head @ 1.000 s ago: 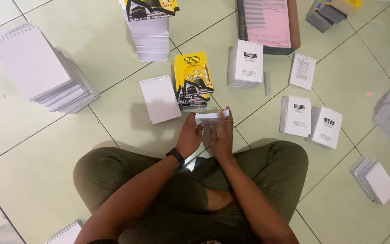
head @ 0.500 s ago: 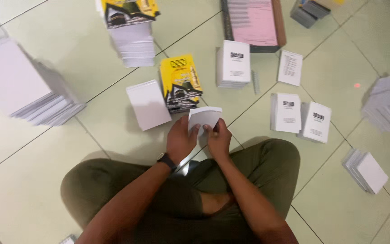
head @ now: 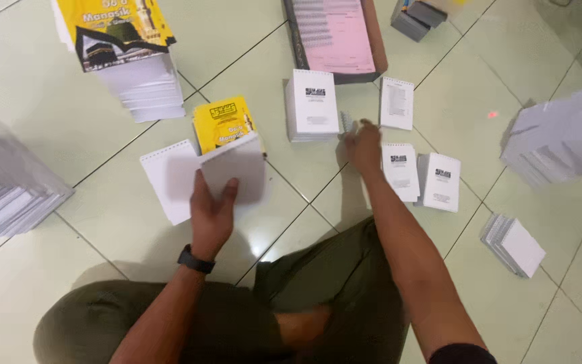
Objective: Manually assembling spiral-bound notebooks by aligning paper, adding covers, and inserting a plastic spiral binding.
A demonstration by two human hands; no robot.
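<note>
Two bare hands work over a pale tiled floor (head: pixel 48 87), seen from above by a person sitting cross-legged in olive trousers. The left hand (head: pixel 211 212), with a black watch on its wrist, is closed on a small white booklet (head: pixel 234 168), thumb on top, holding it just above a spiral-topped white pad (head: pixel 166 178) and the near edge of a small yellow-covered stack (head: pixel 222 121). The right hand (head: pixel 364 145) stretches further out, fingers loosely spread and bent, touching or nearly touching a small grey spiral binding (head: pixel 346 121) just beside a white printed stack (head: pixel 312 104); whether it has gripped the binding cannot be told.

The step in hand looks like assembling booklets: one gathered set held while the other hand fetches a binding. The next move would seem to call for a firm pinch on the thin spiral and then lining it up with the booklet's punched edge.

To the right lie a single printed sheet (head: pixel 397 102) and two white printed piles (head: pixel 420 176). At the far edge sits a brown box of pink sheets (head: pixel 345 37).

The held booklet is blurred, so its edge and any holes are unclear. A tall yellow-topped pile (head: pixel 126 54) at far left, the white stacks at the left and right borders, and the box are all cut off by the frame.
</note>
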